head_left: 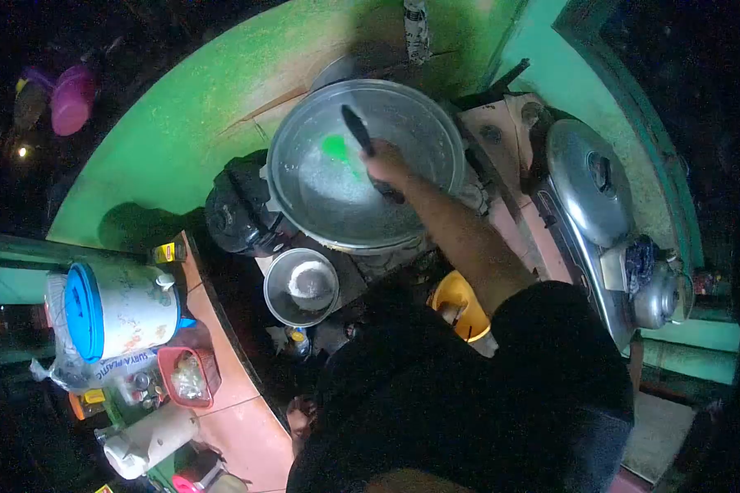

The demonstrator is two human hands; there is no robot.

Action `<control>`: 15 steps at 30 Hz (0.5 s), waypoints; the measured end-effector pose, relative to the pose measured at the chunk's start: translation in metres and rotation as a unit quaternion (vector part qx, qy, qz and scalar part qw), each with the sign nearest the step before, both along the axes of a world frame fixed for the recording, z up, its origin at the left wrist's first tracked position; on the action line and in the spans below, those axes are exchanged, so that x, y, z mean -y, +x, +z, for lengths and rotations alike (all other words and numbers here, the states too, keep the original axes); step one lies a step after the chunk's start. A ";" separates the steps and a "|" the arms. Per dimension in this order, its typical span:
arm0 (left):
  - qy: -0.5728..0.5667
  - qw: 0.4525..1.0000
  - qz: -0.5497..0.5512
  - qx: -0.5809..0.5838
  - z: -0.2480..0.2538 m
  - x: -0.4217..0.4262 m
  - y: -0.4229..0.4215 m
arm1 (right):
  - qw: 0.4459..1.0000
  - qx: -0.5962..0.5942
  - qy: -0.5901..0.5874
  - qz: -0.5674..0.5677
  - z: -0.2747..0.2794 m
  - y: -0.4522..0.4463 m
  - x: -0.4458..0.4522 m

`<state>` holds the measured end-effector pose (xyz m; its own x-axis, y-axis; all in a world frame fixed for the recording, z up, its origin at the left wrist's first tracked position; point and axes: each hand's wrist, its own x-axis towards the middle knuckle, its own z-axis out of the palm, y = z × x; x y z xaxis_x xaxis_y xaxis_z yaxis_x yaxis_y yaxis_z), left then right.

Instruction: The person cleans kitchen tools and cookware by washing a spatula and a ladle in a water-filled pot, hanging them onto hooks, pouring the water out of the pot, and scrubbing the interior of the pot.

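Over a large round metal pan (329, 222), my right hand (388, 164) is closed around a dark long-handled tool (356, 127). The tool's lower part is partly hidden behind the hand and wrist. Inside the pan lie white material (325, 182) and a bright green patch (335, 148). Below the pan stands a small metal bowl (281, 306) with white powder (307, 280) in it. My left hand (301, 415) is low, beside the pink tiled counter edge; its fingers are dim, and I cannot make out whether it holds anything.
A yellow container (455, 294) stands near my right forearm. On the right are a large metal lid (580, 177) and a kettle (656, 302). The left counter (237, 423) bears a white bucket with a blue lid (131, 308) and a pink basket (207, 380).
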<state>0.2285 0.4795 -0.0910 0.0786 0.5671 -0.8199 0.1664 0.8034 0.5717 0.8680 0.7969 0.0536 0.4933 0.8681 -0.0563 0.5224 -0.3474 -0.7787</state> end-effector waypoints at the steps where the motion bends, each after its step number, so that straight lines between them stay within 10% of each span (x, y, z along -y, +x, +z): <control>1: 0.013 1.000 -0.004 0.024 -0.006 -0.004 -0.008 | 1.000 0.011 -0.026 -0.013 -0.003 0.012 0.003; 4: 0.093 0.992 -0.067 0.043 -0.013 -0.005 -0.023 | 0.983 -0.100 0.093 -0.120 0.038 0.023 0.049; 6: -0.045 0.999 0.023 -0.002 0.007 -0.017 -0.002 | 0.909 -0.343 0.152 -0.183 0.059 0.030 0.073; 13: 0.003 0.999 -0.029 -0.013 0.025 -0.037 0.051 | 0.996 -0.070 0.022 -0.052 0.015 0.029 0.079; 15: 0.052 0.996 -0.077 -0.012 0.031 -0.046 0.071 | 0.981 -0.157 -0.025 -0.114 0.030 0.023 0.083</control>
<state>0.2990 0.5253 -0.0602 0.1518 0.6321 -0.7599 0.2980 0.7037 0.6450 0.8906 0.7138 0.0834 0.6262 0.7288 -0.2769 0.1631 -0.4697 -0.8676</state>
